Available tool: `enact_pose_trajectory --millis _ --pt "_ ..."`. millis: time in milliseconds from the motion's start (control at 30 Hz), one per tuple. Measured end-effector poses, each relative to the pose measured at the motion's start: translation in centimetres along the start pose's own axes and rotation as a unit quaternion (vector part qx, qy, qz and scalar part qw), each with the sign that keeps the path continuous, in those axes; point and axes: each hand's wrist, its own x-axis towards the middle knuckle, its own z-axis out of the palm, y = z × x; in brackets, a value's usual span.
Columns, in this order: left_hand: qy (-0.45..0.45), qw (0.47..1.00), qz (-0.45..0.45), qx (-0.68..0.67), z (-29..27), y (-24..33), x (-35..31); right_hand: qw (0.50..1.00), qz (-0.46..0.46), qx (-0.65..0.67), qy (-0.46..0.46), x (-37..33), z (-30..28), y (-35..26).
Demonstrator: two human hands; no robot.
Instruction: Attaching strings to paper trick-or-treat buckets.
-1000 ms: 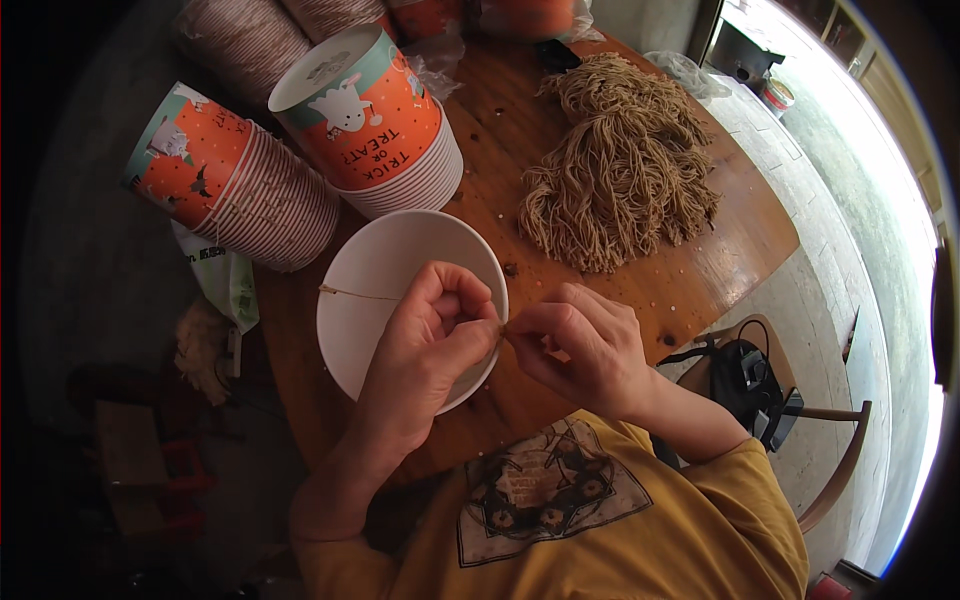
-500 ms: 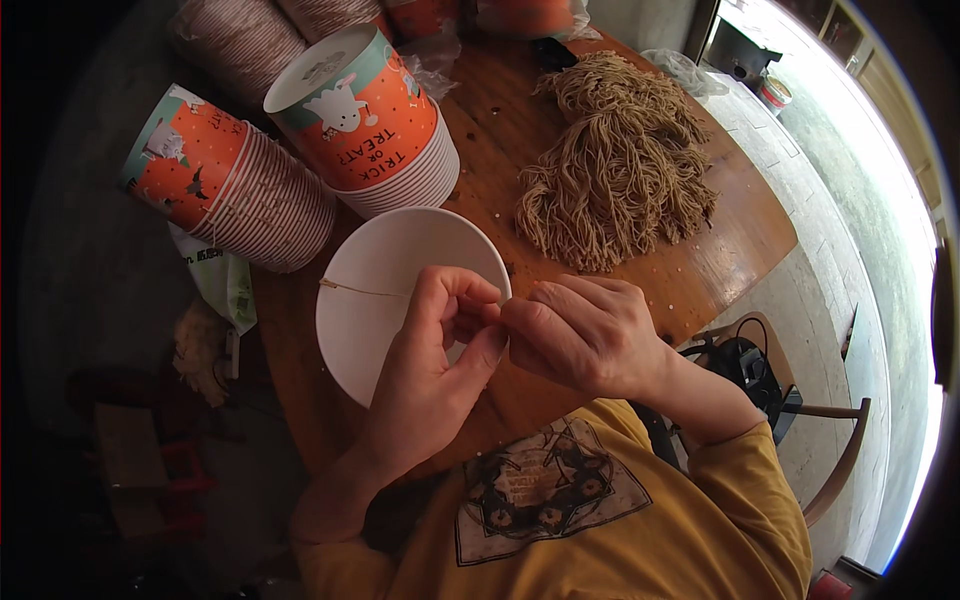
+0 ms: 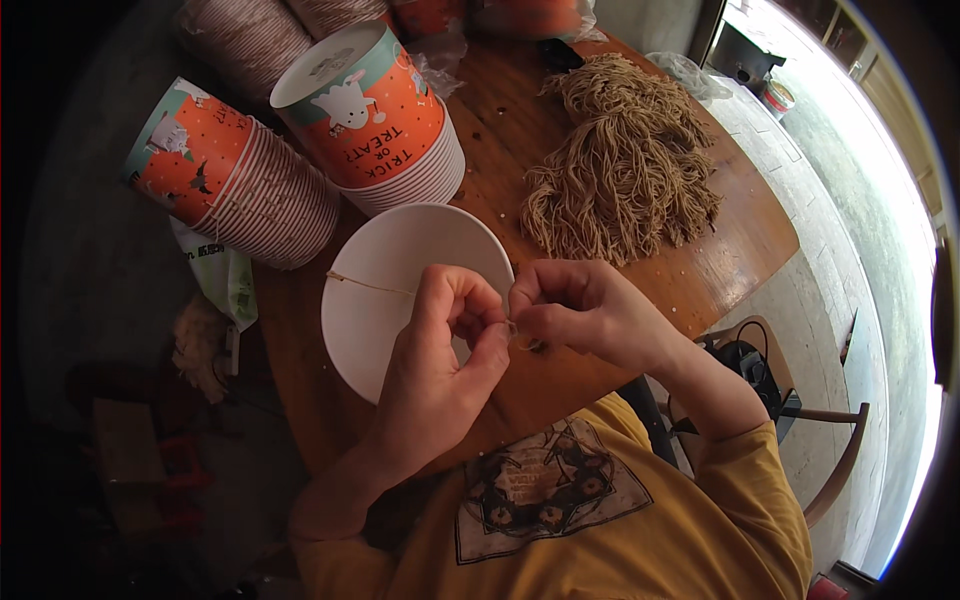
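Holding a cord (image 3: 372,287) across the opening of a white tub (image 3: 370,335), near the left and near edges of the desk (image 3: 730,265). Curling the left hand (image 3: 435,365) in a pinch on the cord, thumb close to fingertips, just at the tub's right rim. Pinching with the right hand (image 3: 600,315) too, thumb against forefinger, fingertips almost touching the left ones, apparently gripping the cord's end, too small to see clearly. Facing two stacks of orange tubs (image 3: 395,135) by the desk's left edge, and a heap of tan yarn (image 3: 625,165) nearer its right edge.
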Motion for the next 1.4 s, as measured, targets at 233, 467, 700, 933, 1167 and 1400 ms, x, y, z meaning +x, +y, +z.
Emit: enact_pose_trajectory --millis 233,467,700,933,1167,1400 --pt "0.002 0.998 -0.044 -0.041 -0.1 0.2 0.2 0.961 -0.153 -0.22 0.067 -1.0 0.9 0.4" --pt "-0.015 0.999 -0.029 -0.017 -0.3 -0.1 -0.1 0.995 -0.008 -0.079 0.061 -0.2 0.1 -0.2" --pt "-0.018 0.997 -0.059 -0.042 -0.3 0.0 0.1 0.997 -0.045 -0.034 0.052 -0.8 0.6 1.1" --pt "-0.033 0.997 -0.056 -0.035 -0.5 0.2 0.0 0.962 -0.14 -0.218 0.085 -1.0 0.9 0.9" --pt "-0.033 0.999 -0.042 0.001 -0.2 0.2 -0.3 0.996 -0.078 -0.003 0.037 -0.6 0.3 1.7" --pt "-0.018 0.999 -0.045 -0.012 -0.5 -0.1 -0.2 0.998 0.013 0.06 0.022 -0.9 -0.3 1.5"
